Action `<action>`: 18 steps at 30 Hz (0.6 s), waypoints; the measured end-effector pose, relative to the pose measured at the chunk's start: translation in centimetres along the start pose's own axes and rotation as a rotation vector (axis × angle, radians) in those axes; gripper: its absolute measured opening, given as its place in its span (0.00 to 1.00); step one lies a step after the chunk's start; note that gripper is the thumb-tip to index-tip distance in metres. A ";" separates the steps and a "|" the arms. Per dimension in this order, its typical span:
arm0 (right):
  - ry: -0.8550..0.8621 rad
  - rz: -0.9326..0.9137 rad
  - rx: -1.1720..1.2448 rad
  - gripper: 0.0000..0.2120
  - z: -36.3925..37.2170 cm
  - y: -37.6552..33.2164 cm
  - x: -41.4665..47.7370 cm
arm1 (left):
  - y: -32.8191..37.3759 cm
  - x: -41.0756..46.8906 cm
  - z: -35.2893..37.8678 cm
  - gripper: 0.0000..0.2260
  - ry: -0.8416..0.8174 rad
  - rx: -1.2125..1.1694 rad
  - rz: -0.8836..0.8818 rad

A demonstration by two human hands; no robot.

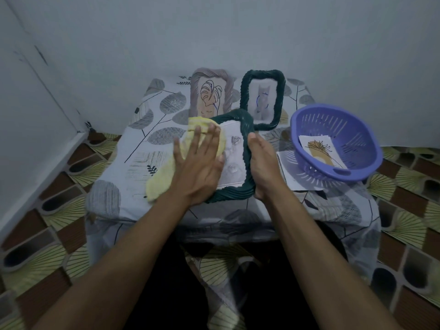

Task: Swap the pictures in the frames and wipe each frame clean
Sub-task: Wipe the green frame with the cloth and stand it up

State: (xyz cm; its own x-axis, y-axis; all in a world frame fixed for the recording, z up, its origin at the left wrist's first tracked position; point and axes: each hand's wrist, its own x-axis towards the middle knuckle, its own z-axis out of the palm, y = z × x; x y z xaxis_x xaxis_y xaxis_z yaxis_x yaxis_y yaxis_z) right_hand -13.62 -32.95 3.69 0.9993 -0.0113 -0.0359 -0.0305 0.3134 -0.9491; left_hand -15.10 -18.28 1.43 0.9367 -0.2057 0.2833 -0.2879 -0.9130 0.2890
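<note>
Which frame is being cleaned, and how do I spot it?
Look at the leaf-print table. Of its three frames, take the front dark green frame. Unlike the pale frame and the second green frame standing behind, the right hand grips it while the left hand presses a yellow cloth on it.

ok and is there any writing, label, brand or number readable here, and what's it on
None can be read. The pictures in the held green frame, the pale frame and the back green frame show only drawings, as does the sheet in the purple basket. No label shows on the yellow cloth.
</note>
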 end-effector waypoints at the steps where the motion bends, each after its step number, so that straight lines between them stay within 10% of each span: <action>1: 0.018 -0.010 -0.019 0.16 -0.2 -0.3 0.2 | 0.5 -0.7 0.3 0.29 -0.013 -0.029 0.078; 7: 0.054 -0.026 -0.036 0.16 -2.1 -2.0 0.8 | -0.4 -4.7 2.1 0.25 -0.070 -0.051 0.410; 18: -0.012 -0.003 0.041 0.16 0.4 -1.8 -0.3 | -0.5 1.6 -2.2 0.24 0.101 -0.292 -0.029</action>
State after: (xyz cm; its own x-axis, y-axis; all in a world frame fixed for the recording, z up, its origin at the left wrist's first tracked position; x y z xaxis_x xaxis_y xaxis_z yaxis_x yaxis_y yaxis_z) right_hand -13.82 -33.17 5.54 0.9996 -0.0010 -0.0296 -0.0273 0.3522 -0.9355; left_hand -13.86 -17.34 3.79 0.9249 -0.1317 0.3566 -0.3202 -0.7753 0.5444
